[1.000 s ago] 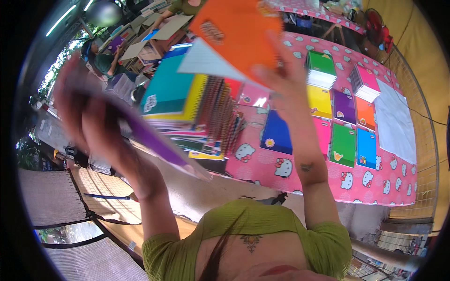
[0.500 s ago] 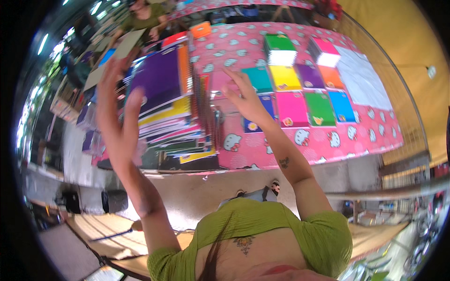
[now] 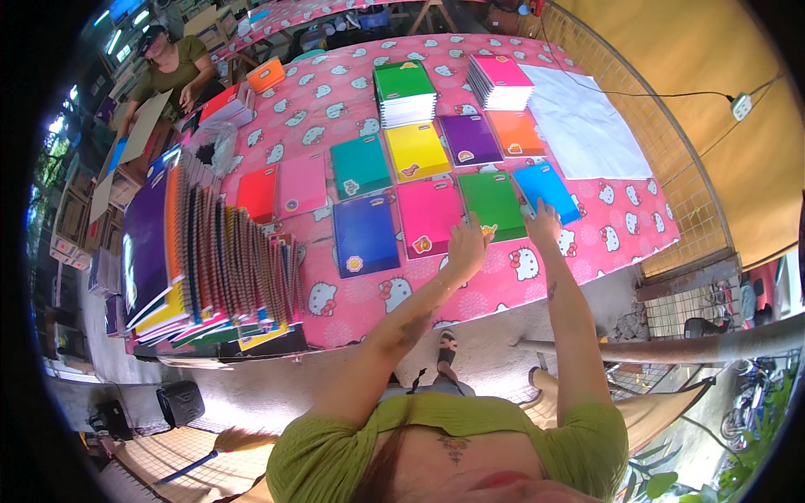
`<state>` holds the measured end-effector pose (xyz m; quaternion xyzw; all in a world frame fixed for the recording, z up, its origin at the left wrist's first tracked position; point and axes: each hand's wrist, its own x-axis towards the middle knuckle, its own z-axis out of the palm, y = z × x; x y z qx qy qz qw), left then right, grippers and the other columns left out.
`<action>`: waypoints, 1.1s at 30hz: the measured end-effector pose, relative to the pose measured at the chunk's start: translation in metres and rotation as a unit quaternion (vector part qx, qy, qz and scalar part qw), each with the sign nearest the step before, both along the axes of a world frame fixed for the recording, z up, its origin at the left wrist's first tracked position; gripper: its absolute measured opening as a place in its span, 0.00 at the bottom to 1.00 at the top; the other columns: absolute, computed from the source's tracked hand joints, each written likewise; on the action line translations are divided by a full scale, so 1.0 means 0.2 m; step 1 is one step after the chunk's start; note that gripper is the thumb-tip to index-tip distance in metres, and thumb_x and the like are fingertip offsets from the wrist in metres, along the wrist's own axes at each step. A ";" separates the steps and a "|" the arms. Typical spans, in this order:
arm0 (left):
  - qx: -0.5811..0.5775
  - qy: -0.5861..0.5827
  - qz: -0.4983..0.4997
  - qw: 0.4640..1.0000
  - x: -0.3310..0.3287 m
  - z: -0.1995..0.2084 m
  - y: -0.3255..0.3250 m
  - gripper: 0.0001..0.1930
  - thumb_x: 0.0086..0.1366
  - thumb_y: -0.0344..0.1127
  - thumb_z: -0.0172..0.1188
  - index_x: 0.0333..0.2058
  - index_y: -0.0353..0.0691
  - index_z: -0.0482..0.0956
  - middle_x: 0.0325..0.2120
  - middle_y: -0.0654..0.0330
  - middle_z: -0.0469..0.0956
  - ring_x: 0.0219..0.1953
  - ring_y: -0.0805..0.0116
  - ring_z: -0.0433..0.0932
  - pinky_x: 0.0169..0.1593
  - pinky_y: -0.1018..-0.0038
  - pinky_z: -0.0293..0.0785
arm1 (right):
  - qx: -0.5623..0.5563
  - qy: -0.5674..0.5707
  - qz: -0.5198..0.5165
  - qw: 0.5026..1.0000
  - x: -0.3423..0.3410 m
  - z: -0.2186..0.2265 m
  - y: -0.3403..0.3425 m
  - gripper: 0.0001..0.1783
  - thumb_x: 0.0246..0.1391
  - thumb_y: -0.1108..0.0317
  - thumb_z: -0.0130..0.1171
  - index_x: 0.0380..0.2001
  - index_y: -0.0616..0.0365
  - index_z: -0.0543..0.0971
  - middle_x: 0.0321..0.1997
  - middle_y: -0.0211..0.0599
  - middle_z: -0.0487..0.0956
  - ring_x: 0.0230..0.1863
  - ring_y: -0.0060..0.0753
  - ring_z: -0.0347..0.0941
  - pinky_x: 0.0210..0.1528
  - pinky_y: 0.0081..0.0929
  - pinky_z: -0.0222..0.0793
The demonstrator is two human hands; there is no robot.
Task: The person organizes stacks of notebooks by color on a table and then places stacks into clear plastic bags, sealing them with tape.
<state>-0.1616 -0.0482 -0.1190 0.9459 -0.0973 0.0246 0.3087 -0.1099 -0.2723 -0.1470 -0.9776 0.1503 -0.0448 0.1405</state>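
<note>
My left hand [image 3: 465,245] lies flat with its fingers apart on the near edge of a green notebook [image 3: 490,201]. To its right, my right hand [image 3: 543,223] touches the near corner of a light blue notebook [image 3: 545,188], fingers spread. Neither hand holds anything. Both notebooks lie in the front row of a grid of single notebooks on a table with a pink cat-print cloth [image 3: 503,289]. In the same row a pink notebook [image 3: 429,216] and a dark blue notebook [image 3: 364,235] lie to the left.
A tall leaning stack of spiral notebooks [image 3: 210,268] fills the table's left end. A green pile [image 3: 404,90] and a pink pile [image 3: 500,80] stand at the back, a white sheet [image 3: 583,126] at the right. Another person [image 3: 172,67] sits at the far left.
My raised hands, which held an orange and a purple notebook a second ago, have let go and come down onto the green and light blue notebooks. The view has swung right over the table.
</note>
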 end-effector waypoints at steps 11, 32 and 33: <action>-0.393 0.077 -0.050 0.915 0.19 0.37 0.26 0.33 0.61 0.31 0.60 0.62 0.29 0.59 0.50 0.46 0.75 0.45 0.58 0.79 0.46 0.65 0.76 | 0.001 -0.137 0.368 0.920 -0.56 0.01 -0.42 0.24 0.43 0.84 0.57 0.46 0.52 0.78 0.51 0.39 0.78 0.58 0.49 0.72 0.58 0.46 0.70; 0.150 0.098 0.406 0.896 -0.06 -0.09 1.06 0.29 0.59 0.46 0.64 0.56 0.37 0.71 0.51 0.44 0.72 0.50 0.46 0.74 0.47 0.53 0.75 | 0.131 -0.097 0.443 0.882 0.00 -0.06 0.55 0.29 0.49 0.74 0.58 0.58 0.51 0.72 0.59 0.41 0.73 0.61 0.51 0.64 0.60 0.47 0.62; 0.119 0.119 0.393 0.904 -0.14 -0.10 1.17 0.29 0.59 0.45 0.64 0.56 0.36 0.70 0.49 0.45 0.74 0.48 0.47 0.76 0.46 0.54 0.75 | 0.106 -0.067 0.564 0.816 -0.02 0.11 0.83 0.33 0.49 0.71 0.61 0.61 0.44 0.70 0.63 0.37 0.70 0.67 0.50 0.59 0.62 0.51 0.61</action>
